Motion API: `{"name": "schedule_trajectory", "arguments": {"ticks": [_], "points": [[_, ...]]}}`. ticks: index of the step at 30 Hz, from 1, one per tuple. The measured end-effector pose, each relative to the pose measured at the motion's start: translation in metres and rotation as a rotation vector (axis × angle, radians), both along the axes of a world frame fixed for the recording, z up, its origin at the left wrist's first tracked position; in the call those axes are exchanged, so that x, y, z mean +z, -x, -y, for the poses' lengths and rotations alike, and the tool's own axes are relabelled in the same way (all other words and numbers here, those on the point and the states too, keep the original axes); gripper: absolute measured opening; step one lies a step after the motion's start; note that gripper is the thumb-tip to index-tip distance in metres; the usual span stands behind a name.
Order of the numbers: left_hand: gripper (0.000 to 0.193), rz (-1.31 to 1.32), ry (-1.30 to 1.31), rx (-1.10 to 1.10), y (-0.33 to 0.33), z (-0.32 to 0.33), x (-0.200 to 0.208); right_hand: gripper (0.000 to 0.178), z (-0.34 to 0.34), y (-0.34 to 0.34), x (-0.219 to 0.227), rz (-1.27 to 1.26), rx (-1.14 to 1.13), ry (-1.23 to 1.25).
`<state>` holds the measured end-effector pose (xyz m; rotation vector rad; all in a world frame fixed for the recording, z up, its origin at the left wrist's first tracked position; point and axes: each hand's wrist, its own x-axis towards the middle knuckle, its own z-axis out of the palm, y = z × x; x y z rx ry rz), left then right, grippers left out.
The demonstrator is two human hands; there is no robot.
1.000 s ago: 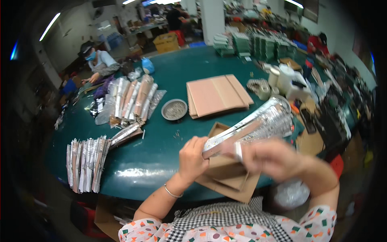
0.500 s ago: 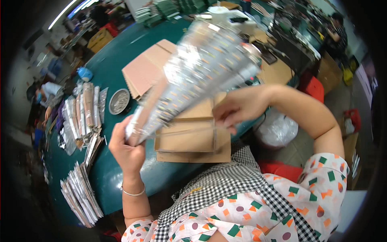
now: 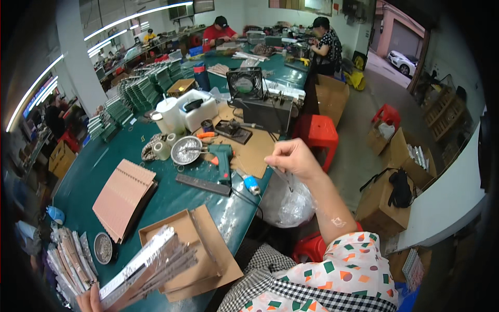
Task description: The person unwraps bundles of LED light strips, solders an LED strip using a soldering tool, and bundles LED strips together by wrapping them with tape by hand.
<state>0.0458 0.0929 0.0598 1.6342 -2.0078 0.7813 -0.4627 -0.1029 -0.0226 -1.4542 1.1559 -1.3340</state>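
At the lower left my left hand, partly cut off by the dark rim, is closed round the end of a bundle of long, narrow LED boards in shiny clear wrap. The bundle tilts over an open cardboard box at the table's near edge. My right hand is raised beyond that edge, thumb and fingers pinched. Something thin, perhaps a strand, hangs beneath the fingers; its kind is unclear. Below this hand sits a clear plastic bag with crumpled film inside.
On the green table lie a stack of pinkish boards, a glue gun, a dark bar, a metal bowl and more wrapped bundles. A red stool stands right. Two people work at the far end.
My view has swung up and right. The bundle in my left hand has dropped lower and tilted flatter. My right hand has moved away from the box, out past the table edge.
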Motion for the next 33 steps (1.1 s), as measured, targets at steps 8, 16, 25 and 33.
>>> {"name": "schedule_trajectory", "arguments": {"ticks": [8,16,25,33], "points": [[0.052,0.134,-0.196,0.039,0.027,0.019,0.026,0.009,0.058,0.087,-0.199,-0.704,-0.986,0.388],[0.050,0.256,-0.434,-0.050,0.067,0.061,0.057,0.016,0.033,0.072,-0.169,-1.223,-0.759,-0.568],[0.036,0.519,-0.478,-0.188,0.114,0.096,0.097,0.062,-0.020,-0.120,0.029,-0.218,0.303,0.477],[0.054,0.293,-0.157,-0.327,0.082,0.113,0.067,0.100,-0.016,-0.299,0.018,0.216,0.743,0.226]]}}
